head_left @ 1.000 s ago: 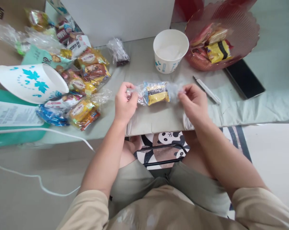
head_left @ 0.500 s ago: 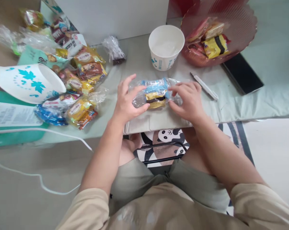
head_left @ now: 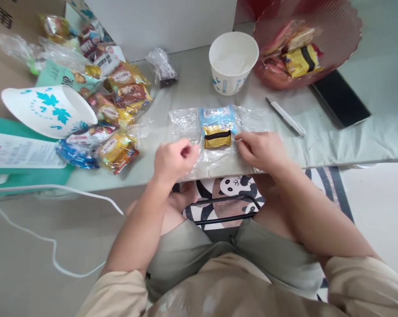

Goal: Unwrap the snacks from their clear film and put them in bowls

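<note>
A blue snack packet [head_left: 217, 115] and a gold snack packet with a dark band [head_left: 217, 136] lie one behind the other on a sheet of clear plastic film [head_left: 185, 121], spread on the cloth-covered table. My left hand [head_left: 175, 160] is closed at the film's near left side, its fingers curled in. Right of the gold packet, my right hand [head_left: 263, 150] pinches at the film, thumb and forefinger close together. The curled fingers partly hide what each hand grips, but film runs up to both.
Several wrapped snacks [head_left: 119, 108] and a tipped paper cup [head_left: 47, 110] lie left. Behind stands an upright paper cup [head_left: 233, 64]. To the right are a red bowl [head_left: 337, 39] with snacks, a white pen [head_left: 286, 116] and a black phone [head_left: 342, 99]. A white cable [head_left: 53, 242] hangs left.
My hands have gone from spread fingers over the packets to closed fingers, lower and nearer the table edge. The film now lies flatter and wider around the two packets.
</note>
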Tool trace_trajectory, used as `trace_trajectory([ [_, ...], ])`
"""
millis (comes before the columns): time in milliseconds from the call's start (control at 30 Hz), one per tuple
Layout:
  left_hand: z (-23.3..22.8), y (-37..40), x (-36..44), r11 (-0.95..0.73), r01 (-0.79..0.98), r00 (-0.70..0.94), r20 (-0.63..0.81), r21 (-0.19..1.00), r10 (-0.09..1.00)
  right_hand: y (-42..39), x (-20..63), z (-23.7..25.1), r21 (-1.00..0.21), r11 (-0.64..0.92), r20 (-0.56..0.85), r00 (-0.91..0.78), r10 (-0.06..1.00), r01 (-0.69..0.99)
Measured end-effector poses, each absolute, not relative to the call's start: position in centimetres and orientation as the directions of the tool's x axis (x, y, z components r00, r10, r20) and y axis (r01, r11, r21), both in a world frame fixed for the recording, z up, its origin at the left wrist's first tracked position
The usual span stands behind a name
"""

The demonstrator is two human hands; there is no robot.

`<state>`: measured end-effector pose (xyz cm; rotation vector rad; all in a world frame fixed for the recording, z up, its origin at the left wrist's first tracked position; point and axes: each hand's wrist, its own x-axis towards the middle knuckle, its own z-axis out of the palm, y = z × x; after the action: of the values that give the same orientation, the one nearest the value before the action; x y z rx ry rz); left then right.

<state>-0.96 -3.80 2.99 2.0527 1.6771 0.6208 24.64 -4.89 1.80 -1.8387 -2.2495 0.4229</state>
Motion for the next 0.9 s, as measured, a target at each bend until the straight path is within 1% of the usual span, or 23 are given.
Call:
trace_trajectory([
  [67, 2.6, -3.1, -1.1, -0.005, 0.834, -0.068, 0.112, 0.551, 0.991, -4.5, 24.0, 1.5, -0.316, 0.071, -0.021, -0.082, 0.996, 0.946],
  [100, 2.3, -2.7, -1.2, 0.049, 0.84, -0.141, 0.13, 0.54, 0.981, -4.3, 23.7, 1.4, -0.317, 0.036, -0.027, -0.047, 0.999, 0.948],
  [133, 1.9, -2.3, -1.3, 0.072, 0.844, -0.169, 0.135, 0.532, 0.976, -4.1, 23.5, 1.4, -0.323, 0.008, -0.034, -0.02, 0.999, 0.946],
  [233, 0.6, -1.5, -1.7, 0.037, 0.853, -0.123, 0.132, 0.521, 0.984, -3.8, 23.0, 1.5, -0.343, -0.044, -0.036, 0.034, 0.999, 0.938],
  [300, 0.0, -1.5, -1.8, 0.02, 0.855, -0.094, 0.117, 0.518, 0.989, -3.7, 22.7, 1.7, -0.355, -0.038, -0.006, 0.038, 0.999, 0.934],
  [400, 0.0, -1.8, -1.8, 0.036, 0.867, -0.064, 0.04, 0.497, 0.997, -3.6, 22.3, 1.5, -0.361, 0.033, 0.089, -0.001, 0.996, 0.932],
  [467, 0.2, -1.8, -1.7, 0.021, 0.855, -0.036, 0.019, 0.518, 0.999, -3.5, 22.1, 1.0, -0.388, 0.112, 0.165, -0.051, 0.985, 0.915],
  [500, 0.4, -1.7, -1.7, -0.001, 0.839, -0.032, 0.051, 0.545, 0.998, -3.3, 22.0, 0.7, -0.414, 0.157, 0.198, -0.08, 0.977, 0.897],
  [567, 0.6, -1.1, -1.4, -0.083, 0.798, -0.035, 0.184, 0.597, 0.982, -2.9, 21.8, 0.1, -0.472, 0.23, 0.25, -0.121, 0.961, 0.851],
  [633, 0.6, -0.2, -0.9, -0.189, 0.766, -0.011, 0.306, 0.615, 0.952, -2.5, 21.6, -0.2, -0.51, 0.263, 0.286, -0.127, 0.95, 0.819],
  [700, 0.7, 0.9, -0.4, -0.261, 0.736, 0.044, 0.341, 0.624, 0.939, -2.3, 21.3, -0.1, -0.513, 0.251, 0.325, -0.084, 0.942, 0.821],
  [800, 0.6, 2.1, 0.2, -0.253, 0.665, 0.065, 0.283, 0.702, 0.957, -2.6, 20.8, 0.4, -0.474, 0.181, 0.396, 0.025, 0.918, 0.862],
  [833, 0.6, 2.3, 0.3, -0.229, 0.639, 0.051, 0.256, 0.734, 0.965, -2.8, 20.7, 0.5, -0.458, 0.181, 0.41, 0.026, 0.912, 0.87],
  [900, 0.6, 2.4, 0.5, -0.175, 0.603, 0.023, 0.202, 0.779, 0.979, -3.3, 20.6, 0.6, -0.432, 0.266, 0.4, -0.082, 0.913, 0.862],
])
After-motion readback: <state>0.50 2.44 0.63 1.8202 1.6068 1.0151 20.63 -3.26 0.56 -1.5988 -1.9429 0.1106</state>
